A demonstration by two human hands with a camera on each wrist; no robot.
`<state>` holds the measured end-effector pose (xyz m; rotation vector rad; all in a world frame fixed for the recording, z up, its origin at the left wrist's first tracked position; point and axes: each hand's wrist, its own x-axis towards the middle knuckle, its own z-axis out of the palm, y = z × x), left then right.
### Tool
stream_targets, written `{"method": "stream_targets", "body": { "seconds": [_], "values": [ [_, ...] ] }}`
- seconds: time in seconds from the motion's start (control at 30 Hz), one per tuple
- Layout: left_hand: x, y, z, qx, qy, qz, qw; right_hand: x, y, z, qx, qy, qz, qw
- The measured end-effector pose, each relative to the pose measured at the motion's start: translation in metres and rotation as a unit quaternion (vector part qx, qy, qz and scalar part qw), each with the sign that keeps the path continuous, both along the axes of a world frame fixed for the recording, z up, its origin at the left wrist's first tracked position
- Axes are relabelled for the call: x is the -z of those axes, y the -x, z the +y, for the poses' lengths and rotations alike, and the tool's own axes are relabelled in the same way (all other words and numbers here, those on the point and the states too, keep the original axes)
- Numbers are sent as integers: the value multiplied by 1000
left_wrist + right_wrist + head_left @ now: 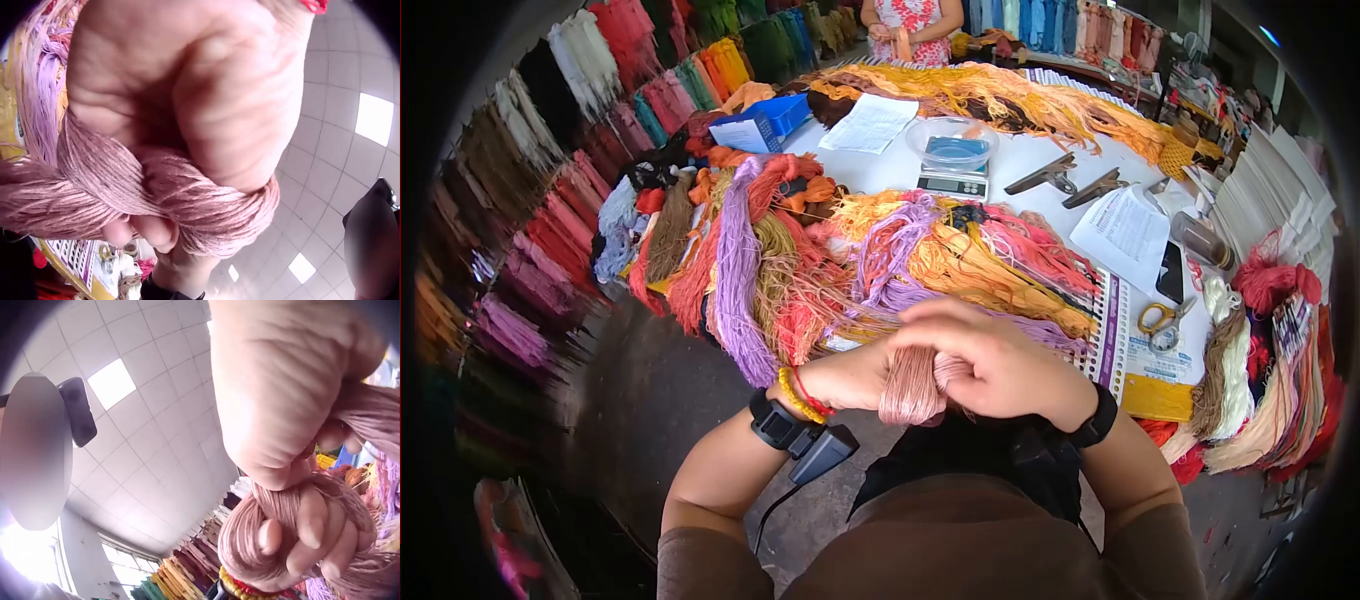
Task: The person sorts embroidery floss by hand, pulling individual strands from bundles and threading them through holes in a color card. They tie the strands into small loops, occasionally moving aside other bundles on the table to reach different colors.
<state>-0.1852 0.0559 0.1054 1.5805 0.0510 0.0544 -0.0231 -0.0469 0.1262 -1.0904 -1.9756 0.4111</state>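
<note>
Both hands hold a dusty-pink skein of thread (pixel 908 388) in front of the waist, at the table's near edge. The left hand (pixel 852 376), with yellow and red bracelets at its wrist, has its fingers curled into the twisted loops; these fingers (pixel 310 525) show in the right wrist view. Over it bends the right hand (pixel 1022 362), gripping the skein from the other side. In the left wrist view the pink strands (pixel 215 215) wrap below the left palm, and right fingertips (pixel 153 230) poke out beneath them.
Piled colored skeins, including a purple hank (pixel 740 265), cover the table's near side. Beyond are a digital scale (pixel 953 186) with a plastic bowl, metal clips (pixel 1045 174) and papers (pixel 1122 238). A phone (pixel 1170 272) and scissors (pixel 1160 320) lie right. Another person (pixel 912 30) stands across.
</note>
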Motion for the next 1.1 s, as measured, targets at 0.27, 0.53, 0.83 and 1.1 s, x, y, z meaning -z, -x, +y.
{"method": "stream_targets", "body": {
  "seconds": [0.27,0.53,0.83,1.1],
  "values": [
    [0,12,0,-100,-17,20,995,14,7,8,-52,33,88,994],
    [-2,19,0,-278,364,-192,868,50,20,8,-104,397,417,811],
    [-20,109,24,-504,7,77,860,113,27,13,-64,328,91,938],
    [-116,172,37,-584,-91,-40,805,93,1,14,24,142,95,985]
  ]
}}
